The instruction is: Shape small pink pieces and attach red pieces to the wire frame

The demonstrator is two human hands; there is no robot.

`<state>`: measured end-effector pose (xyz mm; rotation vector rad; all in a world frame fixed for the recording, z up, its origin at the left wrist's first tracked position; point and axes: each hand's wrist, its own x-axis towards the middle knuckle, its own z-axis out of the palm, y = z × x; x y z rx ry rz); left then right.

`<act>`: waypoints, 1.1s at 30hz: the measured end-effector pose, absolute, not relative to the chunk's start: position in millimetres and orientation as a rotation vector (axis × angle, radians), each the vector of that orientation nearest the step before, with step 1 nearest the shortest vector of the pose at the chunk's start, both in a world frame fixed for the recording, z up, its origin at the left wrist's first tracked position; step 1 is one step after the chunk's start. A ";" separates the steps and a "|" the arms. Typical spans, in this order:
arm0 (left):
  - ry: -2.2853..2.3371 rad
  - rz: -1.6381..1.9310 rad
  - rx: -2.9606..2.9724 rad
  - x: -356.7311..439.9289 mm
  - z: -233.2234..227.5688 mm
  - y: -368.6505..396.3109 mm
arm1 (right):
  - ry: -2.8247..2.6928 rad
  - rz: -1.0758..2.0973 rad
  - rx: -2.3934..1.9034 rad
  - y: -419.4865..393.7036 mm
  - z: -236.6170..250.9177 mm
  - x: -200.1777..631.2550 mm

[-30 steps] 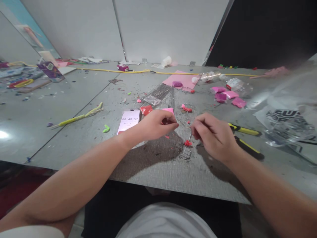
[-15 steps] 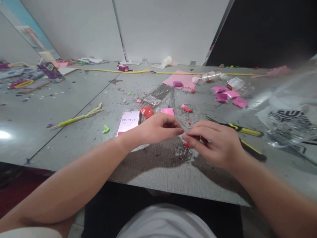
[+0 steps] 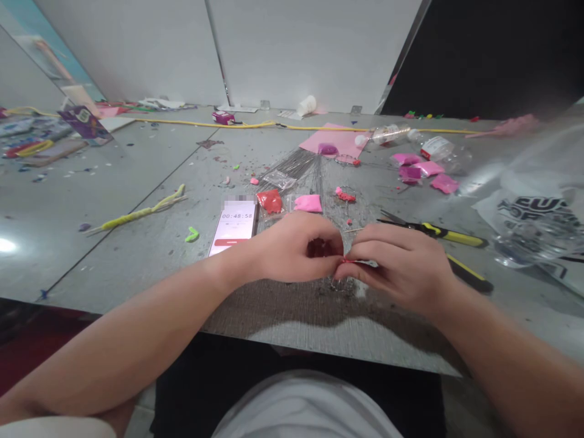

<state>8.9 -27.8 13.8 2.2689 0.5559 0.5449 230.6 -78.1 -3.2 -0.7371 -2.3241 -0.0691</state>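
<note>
one red piece (image 3: 345, 260), right of the phone (image 3: 233, 226), was pinched between fingertips of the left hand (image 3: 298, 249) and right hand (image 3: 408, 264). right of the phone lay one red packet (image 3: 271, 201) and one pink packet (image 3: 308, 203); left of it, one green scrap (image 3: 193, 233).

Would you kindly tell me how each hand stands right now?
Left hand: closed, seemingly pinching a small red piece.
Right hand: closed on the same small red piece, mostly hidden in the grip.
</note>
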 end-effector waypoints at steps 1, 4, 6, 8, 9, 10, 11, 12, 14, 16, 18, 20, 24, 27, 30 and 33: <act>0.564 0.543 2.246 8.9 14.1 -27.8 | -2.292 -0.049 -0.725 -79.1 -2.0 229.5; 0.568 0.537 2.131 8.6 13.9 -26.5 | -2.230 0.003 -0.701 -82.6 2.0 226.8; 0.557 0.521 2.038 8.4 12.9 -25.1 | -2.227 0.016 -0.705 -84.3 4.1 226.0; 0.534 0.495 1.948 8.3 11.7 -23.4 | -2.225 0.016 -0.705 -85.2 4.9 225.8; 0.523 0.480 1.911 8.2 11.3 -22.5 | -2.217 0.011 -0.707 -85.4 4.9 225.9; 0.521 0.467 1.877 8.1 10.9 -21.6 | -2.203 0.003 -0.720 -85.5 4.6 226.1; 0.533 0.457 1.849 7.9 10.6 -20.6 | -2.182 -0.005 -0.746 -85.7 4.0 226.3; 0.559 0.452 1.830 7.6 10.4 -19.7 | -2.153 -0.011 -0.781 -86.0 3.2 226.5; 0.623 0.452 1.801 6.5 10.3 -18.3 | -2.066 0.008 -0.894 -87.0 1.2 226.7; 0.656 0.461 1.766 5.3 10.7 -17.6 | -1.928 0.127 -1.014 -88.1 -0.6 226.2; 0.649 0.489 1.702 4.5 11.2 -17.8 | -1.780 0.336 -1.075 -88.2 -1.4 225.0; 0.645 0.527 1.618 4.7 11.5 -18.2 | -1.648 0.551 -1.073 -86.4 -1.2 223.6; 0.661 0.593 1.500 7.3 9.9 -17.4 | -1.459 0.850 -1.048 -78.5 -1.4 223.6; 0.648 0.667 1.452 8.9 7.1 -15.3 | -1.342 1.018 -1.044 -73.2 -4.5 226.4; 0.648 0.745 1.432 8.7 4.1 -12.8 | -1.208 1.108 -1.067 -70.9 -7.5 227.8; 0.665 0.780 1.466 7.6 1.7 -10.3 | -1.136 1.153 -1.076 -69.9 -8.2 227.1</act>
